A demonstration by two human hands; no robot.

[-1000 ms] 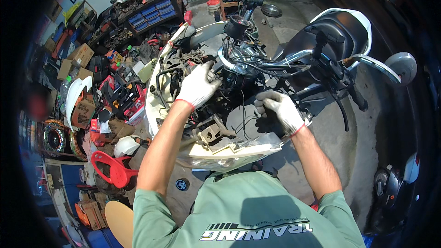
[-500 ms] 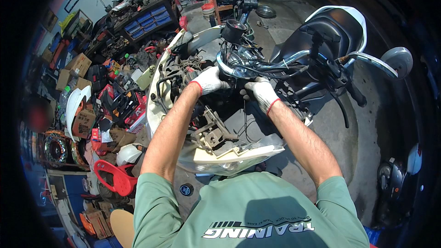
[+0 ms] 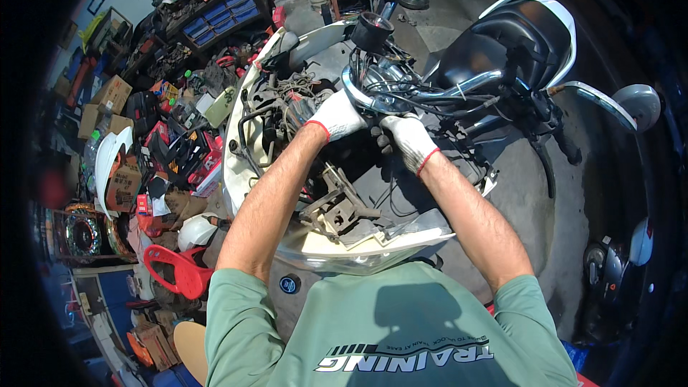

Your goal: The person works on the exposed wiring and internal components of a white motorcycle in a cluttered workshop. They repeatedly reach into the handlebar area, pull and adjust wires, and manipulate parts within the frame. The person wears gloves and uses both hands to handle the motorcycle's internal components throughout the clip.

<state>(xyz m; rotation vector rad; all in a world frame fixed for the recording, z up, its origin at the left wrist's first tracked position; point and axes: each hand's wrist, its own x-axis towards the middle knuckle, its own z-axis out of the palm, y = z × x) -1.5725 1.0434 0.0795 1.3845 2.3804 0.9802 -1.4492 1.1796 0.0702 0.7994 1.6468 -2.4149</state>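
Note:
A partly stripped motor scooter stands before me, its chrome handlebar (image 3: 459, 92) crossing above both hands. My left hand (image 3: 340, 116), in a white knit glove with a red cuff, is closed just under the handlebar's left bend; most of its fingers are hidden there. Close beside it, my right hand (image 3: 410, 140) wears a matching glove with darkened fingertips. Its fingers are curled inward below the handlebar, around something I cannot make out. Black cables (image 3: 423, 97) run along the bar. A metal bracket (image 3: 340, 211) sits in the cream body panel (image 3: 358, 242) nearest me.
A black seat (image 3: 494, 50) and a mirror (image 3: 638, 104) lie to the right. Piled boxes, tools and parts fill the left side, with a red plastic stool (image 3: 175, 272) and a blue drawer cabinet (image 3: 222, 18). Another scooter (image 3: 609, 279) stands far right.
My left hand has shifted slightly right and up, nearer my right hand, which stays almost in place. The whole view has moved a little closer to the scooter.

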